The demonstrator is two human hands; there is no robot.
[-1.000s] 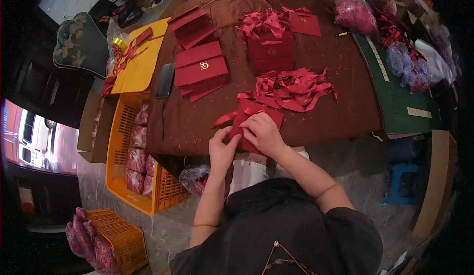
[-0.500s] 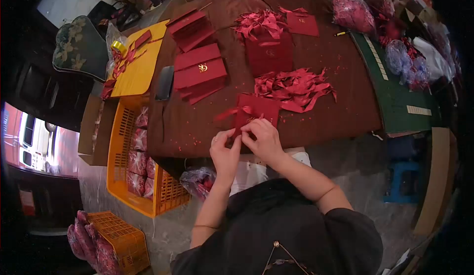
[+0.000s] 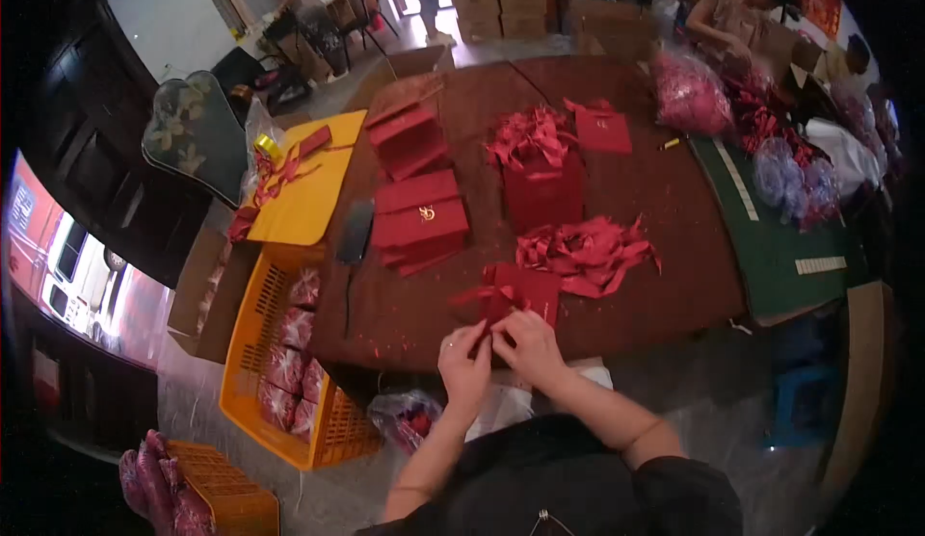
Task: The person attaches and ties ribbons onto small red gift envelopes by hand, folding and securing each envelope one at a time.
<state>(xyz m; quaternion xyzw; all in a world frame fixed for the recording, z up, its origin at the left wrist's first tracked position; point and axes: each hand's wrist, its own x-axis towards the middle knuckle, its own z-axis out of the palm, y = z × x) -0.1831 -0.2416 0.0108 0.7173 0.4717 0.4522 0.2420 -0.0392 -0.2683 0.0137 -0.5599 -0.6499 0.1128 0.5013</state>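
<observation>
A small red paper bag point(image 3: 535, 290) lies at the near edge of the brown-covered table, with a loose red ribbon point(image 3: 472, 295) sticking out on its left. My left hand point(image 3: 464, 367) pinches at the bag's near end, thumb and forefinger together. Close against it, my right hand point(image 3: 528, 348) is also closed in a pinch there. The fingers hide exactly which part of the bag or ribbon is held. Just beyond the bag is a heap of red ribbons point(image 3: 588, 257).
Red bags with a gold emblem point(image 3: 419, 218) are stacked at left, beside a dark phone point(image 3: 356, 233). More bags topped with ribbons point(image 3: 542, 189) stand behind. A yellow crate point(image 3: 255, 353) of packed bundles is left of the table; a green board point(image 3: 785, 247) lies right. Other people are in the background.
The head view has tilted up, so the table sits lower and more of the room and people show. Both hands stay together at the red bag's near end.
</observation>
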